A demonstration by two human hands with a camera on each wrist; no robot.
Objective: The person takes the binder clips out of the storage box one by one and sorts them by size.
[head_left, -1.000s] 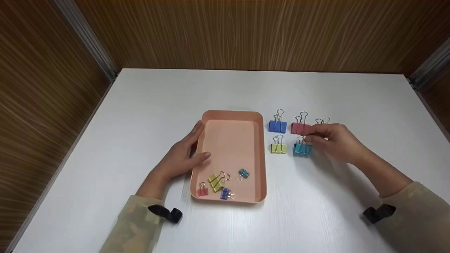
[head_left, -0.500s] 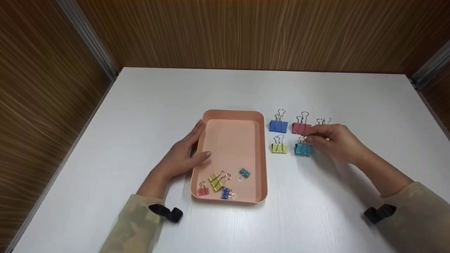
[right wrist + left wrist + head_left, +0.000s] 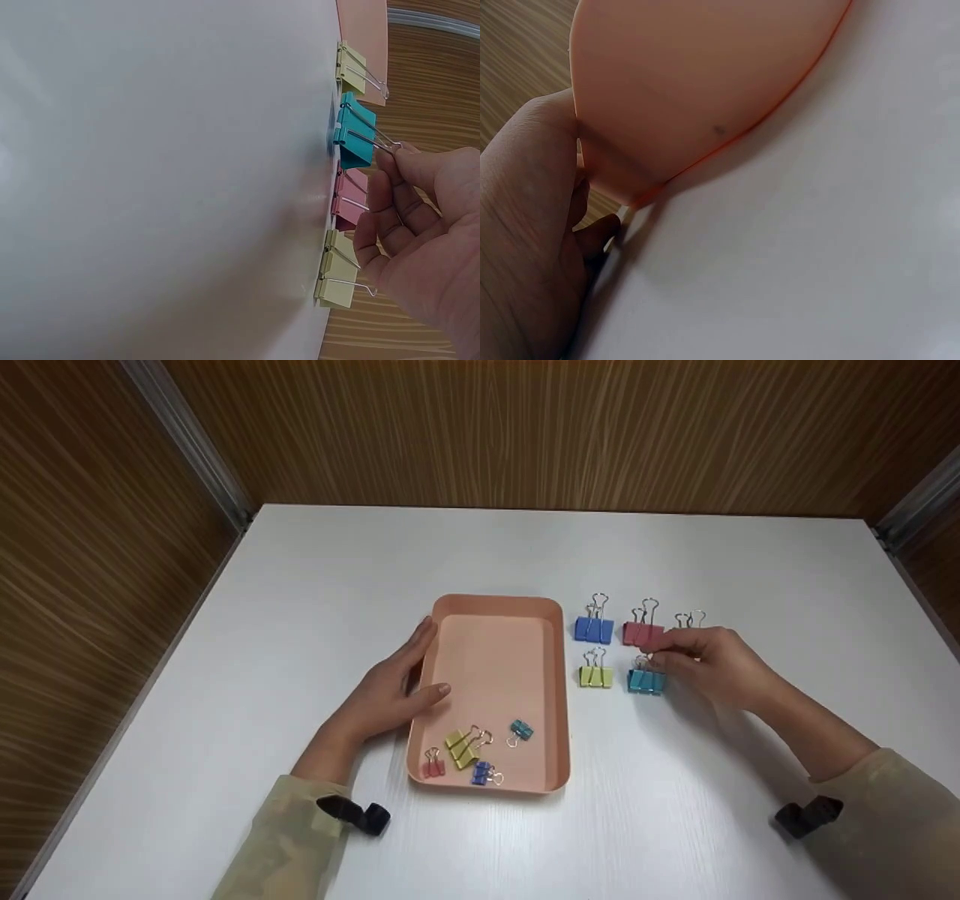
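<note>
The right hand [image 3: 712,664] reaches over the big clips on the right side of the white table [image 3: 525,547]. Its fingertips [image 3: 405,161] pinch the wire handle of the teal clip [image 3: 646,680], which stands on the table in the near row, just right of a yellow-green clip [image 3: 595,676]. A blue clip [image 3: 594,628] and a pink clip [image 3: 642,633] stand in the far row, and another yellow clip [image 3: 336,279] sits mostly hidden behind the hand.

The left hand [image 3: 390,690] lies open with straight fingers against the left wall of the peach tray [image 3: 555,697], thumb over the rim. Four small clips lie in the tray's near end.

I think the wire handle could slip, because it is thin and only the fingertips have it. The clip could then tip over. The pink clip is very close, so the knuckles could knock it down too. The tray looks light and might slide if the left hand pushes.

The table is smooth and white. Brown wood walls stand on three sides, with metal strips in the corners.
</note>
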